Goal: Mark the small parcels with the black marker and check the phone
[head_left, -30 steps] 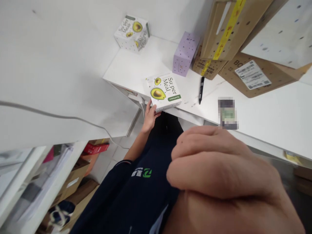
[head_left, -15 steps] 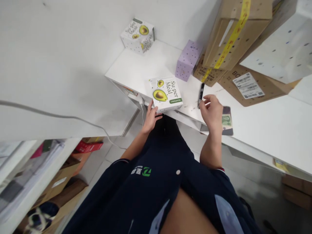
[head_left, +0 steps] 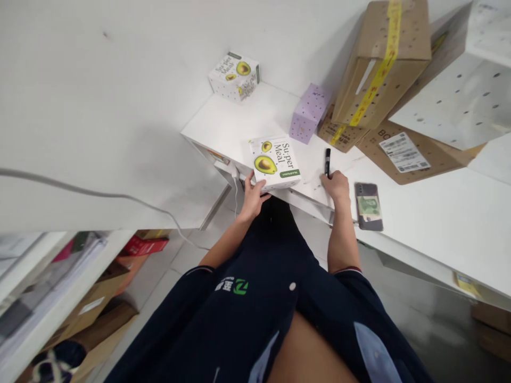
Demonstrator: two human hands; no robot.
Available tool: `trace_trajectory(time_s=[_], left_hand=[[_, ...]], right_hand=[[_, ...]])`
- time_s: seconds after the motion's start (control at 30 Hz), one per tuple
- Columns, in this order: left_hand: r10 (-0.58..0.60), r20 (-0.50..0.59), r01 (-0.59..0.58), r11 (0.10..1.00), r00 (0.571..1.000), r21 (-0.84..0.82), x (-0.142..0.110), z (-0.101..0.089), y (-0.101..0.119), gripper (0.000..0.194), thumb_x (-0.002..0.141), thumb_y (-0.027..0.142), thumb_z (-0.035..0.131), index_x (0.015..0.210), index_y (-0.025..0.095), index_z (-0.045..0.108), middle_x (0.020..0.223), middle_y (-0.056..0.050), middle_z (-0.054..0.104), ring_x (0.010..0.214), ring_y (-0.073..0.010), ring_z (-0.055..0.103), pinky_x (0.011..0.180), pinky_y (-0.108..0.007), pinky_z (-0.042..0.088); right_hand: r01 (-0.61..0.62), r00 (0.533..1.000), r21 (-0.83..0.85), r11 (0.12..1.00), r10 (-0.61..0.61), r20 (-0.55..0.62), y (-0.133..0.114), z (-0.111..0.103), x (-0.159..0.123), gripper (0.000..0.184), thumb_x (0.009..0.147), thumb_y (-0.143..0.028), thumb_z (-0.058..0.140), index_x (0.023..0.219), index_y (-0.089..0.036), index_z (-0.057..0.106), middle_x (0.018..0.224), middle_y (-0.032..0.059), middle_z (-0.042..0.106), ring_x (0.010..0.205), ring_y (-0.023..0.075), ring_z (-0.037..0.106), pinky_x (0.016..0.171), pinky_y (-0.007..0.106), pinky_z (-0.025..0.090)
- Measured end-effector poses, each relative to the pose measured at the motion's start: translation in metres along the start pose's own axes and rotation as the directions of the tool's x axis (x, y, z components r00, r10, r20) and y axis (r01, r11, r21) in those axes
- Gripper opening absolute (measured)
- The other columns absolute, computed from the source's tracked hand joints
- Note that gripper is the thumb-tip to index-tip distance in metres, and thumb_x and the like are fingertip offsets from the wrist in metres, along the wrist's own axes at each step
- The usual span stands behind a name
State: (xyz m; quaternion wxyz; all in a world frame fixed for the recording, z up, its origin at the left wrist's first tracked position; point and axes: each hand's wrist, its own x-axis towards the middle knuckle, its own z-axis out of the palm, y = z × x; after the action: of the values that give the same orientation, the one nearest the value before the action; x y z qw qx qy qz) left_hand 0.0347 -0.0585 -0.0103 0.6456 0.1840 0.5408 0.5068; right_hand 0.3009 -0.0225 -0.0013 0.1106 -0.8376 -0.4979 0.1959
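Observation:
A white Su-per Meal box (head_left: 281, 159) printed with avocados lies at the table's front edge. My left hand (head_left: 253, 199) grips its near left corner, thumb against the box and the other fingers partly hidden at its side and below. My right hand (head_left: 337, 185) is closed at the near end of a black marker pen (head_left: 328, 159), whose far end points away from me. The fingertips on the pen are partly covered by the hand. To the right of that hand lies a phone (head_left: 369, 206) with a green banknote in its case.
Another Su-per Meal box (head_left: 235, 76) stands at the back left of the white table (head_left: 439, 223). A purple box (head_left: 309, 113), a taped carton (head_left: 383, 64), a labelled carton (head_left: 415, 154) and a large white box (head_left: 459, 90) crowd the back right. A cable (head_left: 131, 197) crosses at left.
My right hand has moved left, off the phone, which now shows whole, and onto the marker's near end. The marker has turned slightly. My left hand stays on the box; the view has shifted a little.

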Motion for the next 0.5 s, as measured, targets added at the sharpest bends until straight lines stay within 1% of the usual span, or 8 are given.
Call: trace_trajectory(time_s=[0.07,0.13,0.17,0.2,0.27,0.33,0.4,0.5], left_hand=[[0.011,-0.004,-0.011,1.0,1.0,-0.028,0.002,0.001,0.001,0.066,0.076,0.029,0.066,0.137,0.036,0.042,0.121,-0.003,0.065,0.09,-0.0181,0.067,0.082,-0.037,0.057],[0.026,-0.007,-0.026,0.998,1.0,-0.05,0.004,0.002,0.001,0.064,0.075,0.025,0.064,0.135,0.034,0.043,0.121,-0.004,0.063,0.092,-0.018,0.067,0.081,-0.036,0.057],[0.034,-0.012,-0.035,0.998,0.999,-0.055,0.005,0.002,0.001,0.063,0.075,0.024,0.064,0.134,0.033,0.044,0.12,-0.004,0.063,0.094,-0.0183,0.067,0.08,-0.035,0.058],[0.042,-0.022,-0.043,0.998,0.999,-0.055,0.006,0.003,0.001,0.062,0.075,0.023,0.063,0.133,0.032,0.044,0.119,-0.004,0.063,0.095,-0.0188,0.066,0.08,-0.034,0.058],[0.058,-0.046,-0.06,0.997,0.997,-0.04,0.008,0.005,0.002,0.061,0.074,0.021,0.063,0.132,0.031,0.046,0.117,-0.005,0.063,0.097,-0.0199,0.066,0.079,-0.034,0.059],[0.076,-0.061,-0.078,0.997,0.995,-0.028,0.01,0.007,0.003,0.061,0.074,0.021,0.063,0.132,0.029,0.046,0.114,-0.006,0.064,0.099,-0.021,0.066,0.079,-0.035,0.059],[0.088,-0.049,-0.09,0.996,0.995,-0.029,0.012,0.009,0.003,0.062,0.074,0.021,0.063,0.133,0.028,0.046,0.113,-0.006,0.064,0.1,-0.0219,0.067,0.08,-0.036,0.058],[0.087,-0.004,-0.087,0.996,0.996,-0.036,0.015,0.009,0.001,0.063,0.075,0.025,0.065,0.134,0.03,0.045,0.114,-0.005,0.065,0.104,-0.0228,0.067,0.081,-0.036,0.058]], right_hand=[[0.042,0.999,0.084,0.996,-0.042,-0.006,0.009,0.002,-0.007,0.022,0.086,-0.04,0.059,0.08,-0.019,0.059,0.082,0.0153,0.072,0.088,0.0287,0.068,0.082,0.037,0.05],[0.057,0.998,0.277,0.959,-0.066,0.024,0.017,0.003,-0.02,0.025,0.085,-0.045,0.06,0.076,-0.022,0.054,0.064,0.0054,0.066,0.068,0.0218,0.064,0.069,0.032,0.049],[0.049,0.996,0.407,0.912,-0.076,0.052,0.02,0.003,-0.029,0.029,0.083,-0.05,0.061,0.077,-0.023,0.052,0.056,0.0005,0.061,0.058,0.0183,0.059,0.061,0.03,0.047],[0.033,0.993,0.537,0.843,-0.088,0.077,0.023,0.003,-0.038,0.034,0.081,-0.055,0.063,0.078,-0.024,0.049,0.051,-0.0035,0.057,0.049,0.0154,0.054,0.054,0.028,0.043],[0.014,0.989,0.737,0.676,-0.12,0.09,0.024,0.002,-0.056,0.043,0.076,-0.063,0.066,0.082,-0.025,0.046,0.048,-0.0076,0.054,0.04,0.0121,0.047,0.045,0.025,0.037],[0.049,0.989,0.838,0.544,-0.143,0.036,0.022,-0.001,-0.071,0.044,0.075,-0.063,0.068,0.085,-0.026,0.046,0.05,-0.0075,0.058,0.039,0.0114,0.048,0.043,0.024,0.037],[0.118,0.986,0.888,0.444,-0.161,-0.051,0.015,-0.003,-0.08,0.039,0.078,-0.059,0.067,0.087,-0.026,0.048,0.053,-0.0076,0.059,0.041,0.0113,0.051,0.044,0.023,0.039],[0.25,0.964,0.917,0.312,-0.165,-0.207,-0.002,-0.006,-0.083,0.03,0.082,-0.05,0.066,0.087,-0.026,0.049,0.052,-0.0108,0.051,0.041,0.009,0.049,0.044,0.021,0.036]])
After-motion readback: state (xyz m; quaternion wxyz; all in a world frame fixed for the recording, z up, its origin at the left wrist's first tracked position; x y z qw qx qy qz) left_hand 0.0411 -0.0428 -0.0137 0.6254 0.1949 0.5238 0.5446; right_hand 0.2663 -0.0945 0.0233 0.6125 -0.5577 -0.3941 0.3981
